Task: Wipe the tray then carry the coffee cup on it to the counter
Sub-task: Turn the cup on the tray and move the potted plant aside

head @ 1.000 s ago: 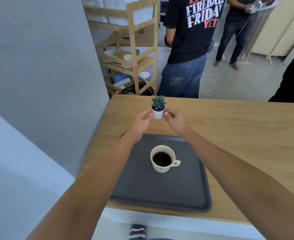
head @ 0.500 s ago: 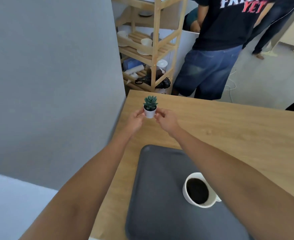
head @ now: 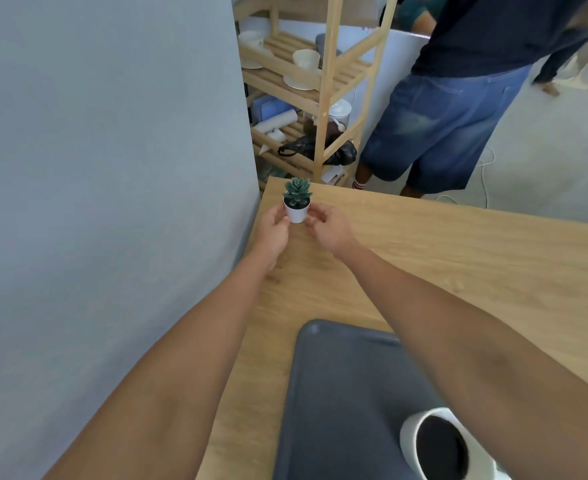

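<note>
A dark grey tray [head: 334, 393] lies on the wooden counter [head: 458, 258] at the bottom of the view. On its near right part stands a white cup [head: 410, 441] full of black coffee, partly hidden under my right forearm. Beyond the tray, near the counter's far left corner, a small succulent in a white pot [head: 297, 202] is held from both sides: my left hand [head: 273, 230] grips its left side and my right hand [head: 327, 228] its right side. The pot's base is at the counter surface.
A grey wall [head: 112, 168] runs along the counter's left edge. Behind the counter stands a wooden shelf rack [head: 323, 84] with bowls and jars. A person in blue shorts [head: 437, 123] stands just past the far edge.
Both hands have carried the potted succulent further away toward the counter's far left corner. The tray and cup have slid lower and to the right in view as my head moved.
</note>
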